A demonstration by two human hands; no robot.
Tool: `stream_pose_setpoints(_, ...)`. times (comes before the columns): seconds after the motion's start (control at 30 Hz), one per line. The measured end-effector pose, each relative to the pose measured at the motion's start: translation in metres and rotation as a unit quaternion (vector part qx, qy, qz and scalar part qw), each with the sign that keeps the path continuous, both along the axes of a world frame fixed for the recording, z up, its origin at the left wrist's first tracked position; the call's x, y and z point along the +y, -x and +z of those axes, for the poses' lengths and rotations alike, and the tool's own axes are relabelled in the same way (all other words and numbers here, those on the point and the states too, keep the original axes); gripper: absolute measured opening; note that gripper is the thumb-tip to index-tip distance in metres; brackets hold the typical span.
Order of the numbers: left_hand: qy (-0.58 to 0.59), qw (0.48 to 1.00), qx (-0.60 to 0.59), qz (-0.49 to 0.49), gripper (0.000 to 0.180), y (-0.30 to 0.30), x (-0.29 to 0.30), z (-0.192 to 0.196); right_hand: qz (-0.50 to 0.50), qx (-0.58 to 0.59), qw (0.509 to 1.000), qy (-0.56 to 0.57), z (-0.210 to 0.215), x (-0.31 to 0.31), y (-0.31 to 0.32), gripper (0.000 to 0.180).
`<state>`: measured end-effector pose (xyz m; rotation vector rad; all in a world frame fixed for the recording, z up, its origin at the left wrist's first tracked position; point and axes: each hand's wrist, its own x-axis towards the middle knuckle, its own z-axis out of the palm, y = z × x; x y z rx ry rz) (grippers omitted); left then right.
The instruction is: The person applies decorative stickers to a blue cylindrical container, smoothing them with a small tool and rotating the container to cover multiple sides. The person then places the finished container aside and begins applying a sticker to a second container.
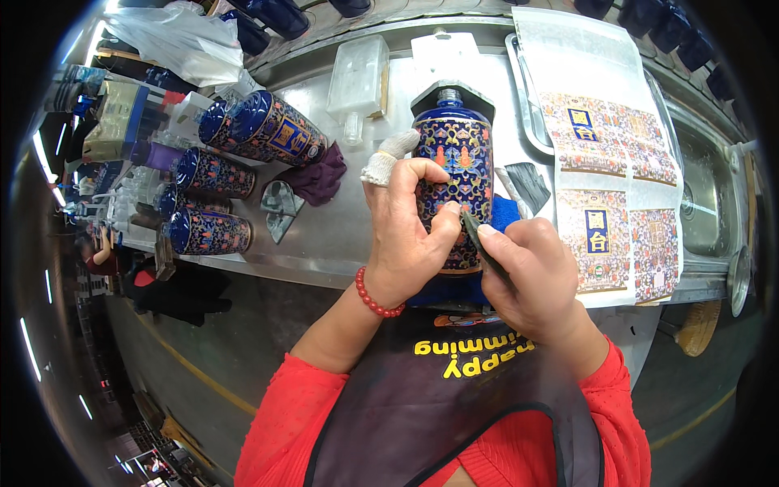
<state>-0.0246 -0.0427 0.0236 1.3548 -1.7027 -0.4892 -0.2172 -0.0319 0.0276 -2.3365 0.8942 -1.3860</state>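
With right grip (531,272), tightly curled, holds dark flat tool (474,233) at patterned blue bottle (466,180); with left grip (410,217), loosely spread, touches bottle's front

A: Mid-bench (316,247)?
B: Bottle (464,146). Left hand (412,227) along its left side, right hand (531,272) at lower right.
A: Leftward?
B: Cloth (323,174), then more bottles (213,233).
A: Behind?
B: Plastic box (355,77), back left.
A: Right?
B: Label sheets (594,243), partly over a tray (528,101); sink (704,211) beyond them.
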Motion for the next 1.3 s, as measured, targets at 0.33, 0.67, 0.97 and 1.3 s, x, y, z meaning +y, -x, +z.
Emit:
stream_pose_setpoints(0.33,0.001,1.0,0.001,0.007,0.035,0.0003,-0.001,-0.0039,-0.004,0.008,1.0,0.013,-0.0007,0.0011,-0.0008,0.05)
stream_pose_setpoints(0.67,-0.002,1.0,0.0,0.003,0.035,-0.0007,0.0,-0.0031,-0.004,0.024,0.999,0.044,0.0004,-0.0002,-0.0002,0.047)
stream_pose_setpoints(0.97,-0.002,1.0,-0.002,0.009,0.035,-0.0001,-0.0003,-0.004,0.008,0.029,0.998,0.055,0.0006,-0.0006,-0.0019,0.044)
stream_pose_setpoints(1.3,0.003,1.0,0.013,-0.003,0.034,0.0005,0.0002,-0.0025,0.018,0.033,0.997,0.071,0.0,-0.0008,-0.0004,0.044)
